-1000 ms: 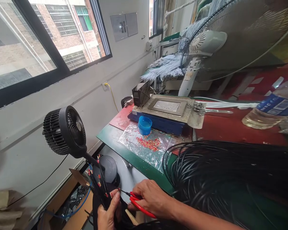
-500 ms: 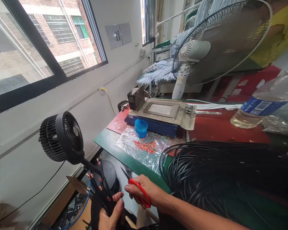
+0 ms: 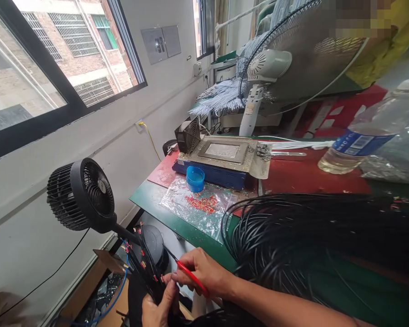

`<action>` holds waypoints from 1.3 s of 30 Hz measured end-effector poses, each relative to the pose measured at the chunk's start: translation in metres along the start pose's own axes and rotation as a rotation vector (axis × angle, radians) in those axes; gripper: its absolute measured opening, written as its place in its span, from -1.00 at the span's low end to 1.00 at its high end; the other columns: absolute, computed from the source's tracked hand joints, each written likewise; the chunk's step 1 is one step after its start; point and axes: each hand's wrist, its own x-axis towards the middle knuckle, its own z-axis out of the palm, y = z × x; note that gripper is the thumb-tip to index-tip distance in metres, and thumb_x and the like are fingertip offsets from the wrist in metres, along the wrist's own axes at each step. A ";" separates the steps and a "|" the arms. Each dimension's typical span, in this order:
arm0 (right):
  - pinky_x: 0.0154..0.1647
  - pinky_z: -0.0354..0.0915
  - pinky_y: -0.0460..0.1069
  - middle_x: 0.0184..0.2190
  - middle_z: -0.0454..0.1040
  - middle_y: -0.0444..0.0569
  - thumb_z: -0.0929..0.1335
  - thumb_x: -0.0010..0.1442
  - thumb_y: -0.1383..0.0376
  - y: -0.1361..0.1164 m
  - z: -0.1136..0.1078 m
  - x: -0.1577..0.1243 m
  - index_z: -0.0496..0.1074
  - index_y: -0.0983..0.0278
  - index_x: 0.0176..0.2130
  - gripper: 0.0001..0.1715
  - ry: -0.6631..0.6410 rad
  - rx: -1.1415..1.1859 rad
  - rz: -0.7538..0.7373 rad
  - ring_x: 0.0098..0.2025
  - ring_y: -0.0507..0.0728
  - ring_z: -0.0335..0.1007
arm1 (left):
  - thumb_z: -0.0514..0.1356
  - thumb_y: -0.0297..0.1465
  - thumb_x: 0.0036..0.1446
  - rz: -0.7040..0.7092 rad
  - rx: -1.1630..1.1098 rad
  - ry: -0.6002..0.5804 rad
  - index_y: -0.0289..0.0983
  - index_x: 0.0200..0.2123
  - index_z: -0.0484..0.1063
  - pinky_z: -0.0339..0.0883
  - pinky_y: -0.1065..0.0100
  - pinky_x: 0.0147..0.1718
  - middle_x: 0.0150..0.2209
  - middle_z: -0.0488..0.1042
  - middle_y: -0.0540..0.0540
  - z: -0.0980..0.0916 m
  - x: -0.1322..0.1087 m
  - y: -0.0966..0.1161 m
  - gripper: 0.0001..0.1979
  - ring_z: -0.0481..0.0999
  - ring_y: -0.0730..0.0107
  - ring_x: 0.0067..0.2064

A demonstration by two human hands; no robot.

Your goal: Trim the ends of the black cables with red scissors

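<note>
My left hand [image 3: 158, 305] is closed around a bundle of black cables [image 3: 143, 268], whose stripped ends show short red and light-coloured wires. Red-handled scissors [image 3: 191, 275] are in my right hand [image 3: 204, 270], their dark blades pointing up and to the left. The right thumb and fingertips meet the left thumb by one cable end; what they pinch there is too small to make out. The lower part of the bundle is hidden behind my left hand.
A large coil of black cable [image 3: 276, 236] covers the table's right side. Red and yellow scraps [image 3: 202, 204] lie on a plastic sheet beside a blue cup [image 3: 195, 179] and a flat heating device [image 3: 221, 156]. A black fan [image 3: 82, 193] stands left; a bottle [image 3: 357, 136] right.
My right hand has shifted slightly left, its fingertips now meeting my left thumb at the cable end. The scissors have moved with it. The view has shifted a little.
</note>
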 end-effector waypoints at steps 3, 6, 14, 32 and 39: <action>-0.76 -0.06 -0.20 -0.78 0.19 -0.23 0.40 -0.11 0.04 0.000 0.001 -0.001 0.34 0.39 -0.63 -0.55 -0.052 0.095 0.042 -0.75 -0.13 0.06 | 0.34 -0.24 -0.40 -0.036 -0.057 -0.005 -0.36 -0.46 0.49 0.10 0.39 -0.66 -0.81 0.21 0.10 0.002 -0.001 0.000 -0.62 0.15 0.55 -0.72; -0.77 -0.03 -0.20 -0.76 0.21 -0.22 0.33 -0.02 -0.01 0.001 0.001 -0.001 0.40 0.40 -0.56 -0.51 -0.152 0.297 0.121 -0.77 -0.13 0.02 | 0.36 -0.25 -0.43 -0.059 -0.173 -0.080 -0.36 -0.49 0.46 0.04 0.50 -0.70 -0.79 0.27 0.07 0.005 -0.002 0.002 -0.63 0.18 0.60 -0.71; -0.76 -0.02 -0.19 -0.77 0.20 -0.22 0.34 -0.02 0.04 0.002 0.001 0.000 0.43 0.43 -0.49 -0.55 -0.143 0.336 0.153 -0.76 -0.12 0.04 | 0.33 -0.25 -0.36 -0.067 -0.236 -0.184 -0.36 -0.55 0.43 -0.03 0.54 -0.74 -0.78 0.27 0.06 0.004 0.001 0.000 -0.69 0.17 0.64 -0.72; -0.78 -0.04 -0.20 -0.82 0.19 -0.22 0.39 -0.10 0.05 0.007 0.003 0.003 0.27 0.37 -0.67 -0.54 -0.096 0.351 0.172 -0.78 -0.12 0.05 | 0.25 -0.29 -0.20 0.055 -0.186 -0.312 -0.31 -0.57 0.35 -0.16 0.50 -0.67 -0.74 0.21 0.10 -0.001 0.005 -0.014 -0.79 0.12 0.68 -0.71; -0.79 -0.08 -0.18 -0.84 0.17 -0.23 0.36 -0.09 -0.04 0.004 0.003 0.003 0.23 0.35 -0.68 -0.46 -0.064 0.323 0.046 -0.80 -0.12 0.01 | 0.23 -0.30 -0.16 0.060 -0.220 -0.277 -0.26 -0.45 0.36 -0.11 0.49 -0.66 -0.73 0.25 0.12 0.001 0.005 -0.010 -0.81 0.15 0.67 -0.71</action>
